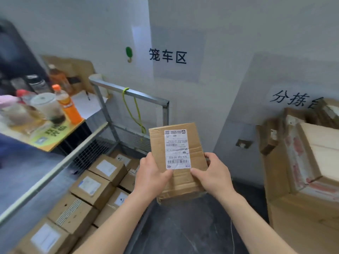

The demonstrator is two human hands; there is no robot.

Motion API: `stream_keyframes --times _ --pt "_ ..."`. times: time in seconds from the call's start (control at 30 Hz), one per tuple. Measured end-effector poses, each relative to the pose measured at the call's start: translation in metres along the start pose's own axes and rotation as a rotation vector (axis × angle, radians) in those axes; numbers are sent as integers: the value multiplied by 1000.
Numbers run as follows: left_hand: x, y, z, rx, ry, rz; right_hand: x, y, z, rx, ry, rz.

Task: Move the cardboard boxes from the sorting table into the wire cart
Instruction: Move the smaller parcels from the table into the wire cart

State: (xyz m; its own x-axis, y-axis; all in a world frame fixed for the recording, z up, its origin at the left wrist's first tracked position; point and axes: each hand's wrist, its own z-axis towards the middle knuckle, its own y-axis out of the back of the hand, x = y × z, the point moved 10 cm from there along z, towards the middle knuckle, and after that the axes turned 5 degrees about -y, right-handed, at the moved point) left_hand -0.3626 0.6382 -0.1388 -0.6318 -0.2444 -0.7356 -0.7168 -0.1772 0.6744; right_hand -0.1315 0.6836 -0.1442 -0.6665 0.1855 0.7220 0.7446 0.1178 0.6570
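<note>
I hold a small cardboard box [194,143] with a white shipping label facing me, in front of my chest and above the dark floor. My left hand [151,176] grips its left lower edge and my right hand [213,176] grips its right lower edge, thumbs on top. The wire cart [128,92], a grey metal frame with mesh sides, stands to the left and just beyond the box. Several labelled cardboard boxes [91,187] lie packed inside the wire cart. More cardboard boxes [310,162] are piled at the right under a wall sign.
A table [55,142] at the left carries an orange bottle [68,107], a lidded cup and other bottles. A yellow-green cord [134,114] hangs from the cart's top rail. White walls with printed signs stand behind. Dark floor [192,226] lies between cart and pile.
</note>
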Motion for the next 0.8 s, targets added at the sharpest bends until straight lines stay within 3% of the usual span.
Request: stream_keyframes --times 0.4,0.8 --pt "49 51 -4 -258 247 -70 90 -64 45 217 253 -137" --pt "144 85 93 -301 402 -170 170 -176 134 292 312 -283"
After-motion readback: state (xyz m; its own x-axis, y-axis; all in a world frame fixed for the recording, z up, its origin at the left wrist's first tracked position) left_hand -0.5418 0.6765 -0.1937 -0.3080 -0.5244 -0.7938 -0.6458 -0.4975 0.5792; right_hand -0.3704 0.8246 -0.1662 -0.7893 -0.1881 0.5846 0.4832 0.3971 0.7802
